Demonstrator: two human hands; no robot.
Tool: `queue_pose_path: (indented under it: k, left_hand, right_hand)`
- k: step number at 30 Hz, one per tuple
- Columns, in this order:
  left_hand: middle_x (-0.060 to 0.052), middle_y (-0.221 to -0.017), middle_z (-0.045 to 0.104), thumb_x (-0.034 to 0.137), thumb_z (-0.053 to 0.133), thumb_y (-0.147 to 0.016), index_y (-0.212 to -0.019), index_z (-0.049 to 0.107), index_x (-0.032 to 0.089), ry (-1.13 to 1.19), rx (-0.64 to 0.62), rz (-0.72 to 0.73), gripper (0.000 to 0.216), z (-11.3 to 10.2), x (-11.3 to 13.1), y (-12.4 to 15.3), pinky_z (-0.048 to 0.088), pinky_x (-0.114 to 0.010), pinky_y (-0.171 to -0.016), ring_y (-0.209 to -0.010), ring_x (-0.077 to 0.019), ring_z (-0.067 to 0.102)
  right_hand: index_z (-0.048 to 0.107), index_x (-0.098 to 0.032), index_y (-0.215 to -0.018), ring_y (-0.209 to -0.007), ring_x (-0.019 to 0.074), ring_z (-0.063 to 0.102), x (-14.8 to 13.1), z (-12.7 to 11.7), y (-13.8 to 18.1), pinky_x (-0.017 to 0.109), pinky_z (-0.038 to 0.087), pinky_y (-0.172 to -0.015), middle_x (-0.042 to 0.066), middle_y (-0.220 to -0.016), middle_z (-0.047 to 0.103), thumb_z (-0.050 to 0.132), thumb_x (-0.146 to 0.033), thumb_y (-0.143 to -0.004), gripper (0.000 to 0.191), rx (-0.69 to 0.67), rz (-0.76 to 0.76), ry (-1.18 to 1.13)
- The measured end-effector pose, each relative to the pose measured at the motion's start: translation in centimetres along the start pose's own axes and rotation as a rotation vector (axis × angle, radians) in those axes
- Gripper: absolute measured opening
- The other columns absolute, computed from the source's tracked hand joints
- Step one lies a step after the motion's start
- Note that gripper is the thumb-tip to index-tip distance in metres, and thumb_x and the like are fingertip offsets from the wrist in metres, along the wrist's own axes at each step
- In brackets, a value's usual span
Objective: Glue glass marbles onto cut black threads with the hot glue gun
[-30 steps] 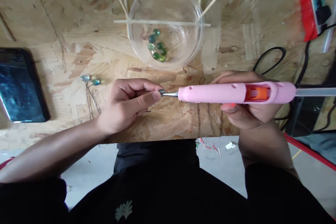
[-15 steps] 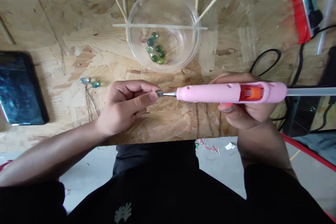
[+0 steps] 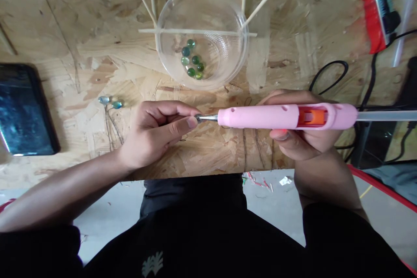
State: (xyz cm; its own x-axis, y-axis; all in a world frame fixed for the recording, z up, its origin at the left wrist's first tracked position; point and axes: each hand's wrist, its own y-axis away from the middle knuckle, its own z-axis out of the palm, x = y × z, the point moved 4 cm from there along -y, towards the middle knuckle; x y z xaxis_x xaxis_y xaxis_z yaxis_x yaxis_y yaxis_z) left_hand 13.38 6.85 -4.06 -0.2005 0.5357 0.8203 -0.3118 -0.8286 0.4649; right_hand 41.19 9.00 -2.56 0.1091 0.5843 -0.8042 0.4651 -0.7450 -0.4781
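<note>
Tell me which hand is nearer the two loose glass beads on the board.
Left. The left hand lies close beside the beads; the right hand, gripping the glue gun, is far across.

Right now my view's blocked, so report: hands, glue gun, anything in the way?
Right hand grips pink glue gun. Left hand pinches small piece at nozzle. Marble bowl beyond, apart.

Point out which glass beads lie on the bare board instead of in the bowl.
The two pale blue beads just left of the left hand, lying on the board; the green ones are clustered inside the clear bowl.
</note>
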Motion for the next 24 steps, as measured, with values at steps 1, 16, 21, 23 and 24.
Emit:
queue_pose_path:
  k: [1,16,21,23,24]
  left_hand:
    - [0.002,-0.054,0.057,0.027,0.097,-0.08,-0.092,0.092,0.019,-0.006,-0.002,0.003,0.015,0.0,0.01,0.0,0.021,-0.021,-0.038,-0.042,-0.0048,0.033]
    - [0.002,-0.054,0.053,0.029,0.095,-0.083,-0.09,0.091,0.02,0.014,-0.009,0.007,0.012,-0.07,0.08,-0.12,0.022,-0.021,-0.037,-0.041,-0.0051,0.032]
    - [0.002,-0.055,0.054,0.029,0.096,-0.082,-0.093,0.092,0.02,-0.03,-0.003,0.012,0.016,0.02,0.01,0.06,0.021,-0.021,-0.039,-0.043,-0.0051,0.031]
    - [0.002,-0.055,0.055,0.029,0.096,-0.082,-0.092,0.092,0.02,-0.046,0.001,0.019,0.015,-0.01,0.0,0.08,0.021,-0.021,-0.04,-0.044,-0.0048,0.032]
    - [0.002,-0.056,0.056,0.029,0.096,-0.081,-0.091,0.092,0.02,-0.049,0.002,0.021,0.014,-0.02,0.0,0.06,0.021,-0.021,-0.04,-0.044,-0.0047,0.032]
  right_hand:
    - [0.08,-0.027,-0.115,-0.069,0.0235,0.075,0.02,-0.12,0.04,0.044,0.07,-0.071,0.009,-0.099,0.082,0.086,-0.043,-0.092,0.028,-0.014,0.026,0.006]
    - [0.08,-0.019,-0.114,-0.062,0.018,0.068,0.02,0.14,-0.08,0.036,0.063,-0.063,0.011,-0.096,0.081,0.084,-0.042,-0.094,0.03,-0.01,0.023,-0.012]
    - [0.081,-0.024,-0.108,-0.067,0.0215,0.072,-0.06,0.22,0.07,0.038,0.064,-0.062,0.01,-0.095,0.08,0.084,-0.044,-0.094,0.025,0.038,-0.015,-0.01]
    - [0.081,-0.027,-0.108,-0.07,0.0238,0.074,0.08,0.14,0.18,0.042,0.066,-0.064,0.008,-0.095,0.079,0.084,-0.047,-0.094,0.024,0.035,0.042,-0.005]
    - [0.081,-0.029,-0.107,-0.071,0.0245,0.074,0.17,0.09,0.23,0.043,0.066,-0.066,0.008,-0.094,0.079,0.084,-0.048,-0.094,0.024,0.023,0.082,-0.001]
